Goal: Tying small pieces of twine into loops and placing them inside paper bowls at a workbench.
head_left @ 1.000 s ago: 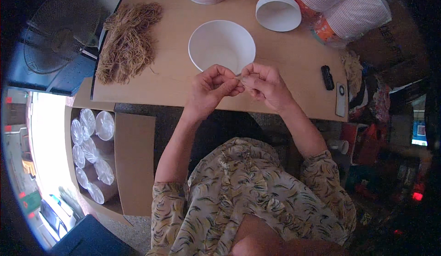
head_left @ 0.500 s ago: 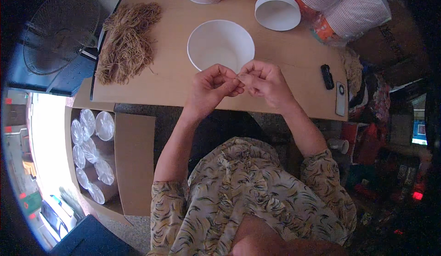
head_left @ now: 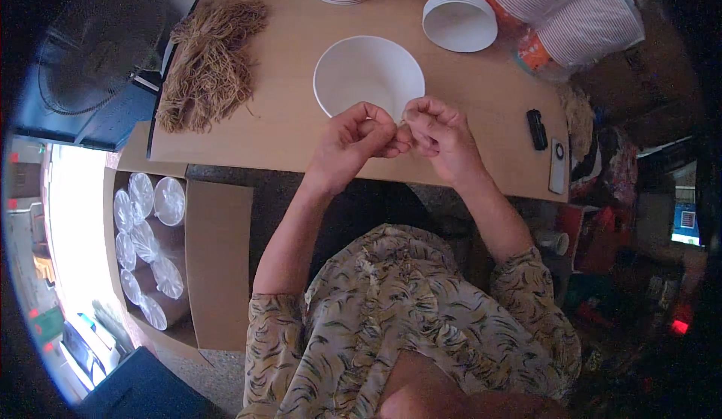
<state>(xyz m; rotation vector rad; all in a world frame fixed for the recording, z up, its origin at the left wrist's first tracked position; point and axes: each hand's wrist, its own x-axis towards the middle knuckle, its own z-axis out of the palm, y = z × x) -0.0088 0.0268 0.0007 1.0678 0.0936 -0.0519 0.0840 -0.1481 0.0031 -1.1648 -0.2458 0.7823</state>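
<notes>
My left hand (head_left: 347,148) and my right hand (head_left: 445,137) meet over the front edge of the table, fingertips nearly touching. Both are closed in a pinch. Whatever lies between the fingers is too small to make out. Just beyond them a white round paper tub (head_left: 368,69) stands upright, its mouth toward me and nothing visible inside. My fingers overlap its near rim in view. To the left, a loose bundle of brown strands (head_left: 210,66), like twine or dried strips, lies on the tabletop.
Stacked paper tubs (head_left: 460,22) with orange sides lie at the back right, near wrapped stacks (head_left: 583,32). A black object (head_left: 536,129) and a pale flat device (head_left: 556,165) rest at the right edge. Lower left, an open carton (head_left: 219,261) holds several plastic-wrapped stacks. A fan (head_left: 98,43) stands far left.
My right fingertips have drawn slightly up and away from my left ones, still pinched. The whole view has shifted a little; the tub and the strands look otherwise the same.
</notes>
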